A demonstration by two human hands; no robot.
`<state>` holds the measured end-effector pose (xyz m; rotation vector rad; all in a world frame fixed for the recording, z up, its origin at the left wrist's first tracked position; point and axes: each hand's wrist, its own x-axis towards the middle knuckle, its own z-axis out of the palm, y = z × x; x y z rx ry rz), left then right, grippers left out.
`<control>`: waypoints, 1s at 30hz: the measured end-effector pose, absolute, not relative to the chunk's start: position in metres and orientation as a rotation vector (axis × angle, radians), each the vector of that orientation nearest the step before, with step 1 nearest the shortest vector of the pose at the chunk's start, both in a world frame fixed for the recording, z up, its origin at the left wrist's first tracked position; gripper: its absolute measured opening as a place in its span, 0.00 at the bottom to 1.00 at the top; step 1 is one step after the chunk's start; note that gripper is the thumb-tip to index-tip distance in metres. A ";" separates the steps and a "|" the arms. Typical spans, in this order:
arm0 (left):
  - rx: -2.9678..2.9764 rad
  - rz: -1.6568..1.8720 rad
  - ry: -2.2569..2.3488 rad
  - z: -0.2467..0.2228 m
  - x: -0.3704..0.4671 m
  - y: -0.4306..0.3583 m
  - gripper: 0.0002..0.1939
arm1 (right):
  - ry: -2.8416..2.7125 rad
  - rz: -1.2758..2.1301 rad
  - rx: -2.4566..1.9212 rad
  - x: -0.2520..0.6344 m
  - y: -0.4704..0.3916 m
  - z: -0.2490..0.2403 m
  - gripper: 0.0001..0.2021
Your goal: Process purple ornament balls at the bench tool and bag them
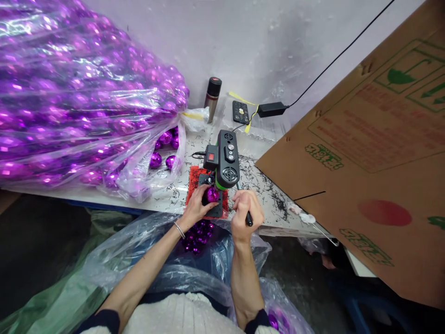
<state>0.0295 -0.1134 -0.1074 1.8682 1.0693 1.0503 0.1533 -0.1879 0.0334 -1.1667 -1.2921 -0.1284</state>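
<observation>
A small black bench drill-like machine (228,160) stands on a red mat (194,178) at the table's front edge. My left hand (199,204) holds a shiny purple ball (212,195) between thumb and fingers, on the machine's black base (217,211) and just below its head. To the right of the machine, my right hand (246,213) is closed round a lever with a black tip (249,219). Below the table edge, several purple balls (198,236) lie in a clear plastic bag over my lap.
A big clear bag of purple balls (86,102) fills the left. A spray can (212,95), a black panel (240,112) and a power adapter (271,109) stand or lie behind. A large cardboard box (365,153) leans at the right. Black shavings (278,204) litter the table.
</observation>
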 end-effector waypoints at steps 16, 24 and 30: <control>1.876 1.033 1.106 -0.116 0.031 -0.117 0.32 | -1.234 -0.189 -1.085 0.147 -0.186 -0.033 0.19; 1.876 1.035 1.105 -0.116 0.030 -0.119 0.32 | -1.188 -0.208 -1.062 0.146 -0.182 -0.048 0.19; 1.871 1.041 1.108 -0.115 0.032 -0.120 0.32 | -1.170 -0.163 -1.009 0.146 -0.182 -0.051 0.21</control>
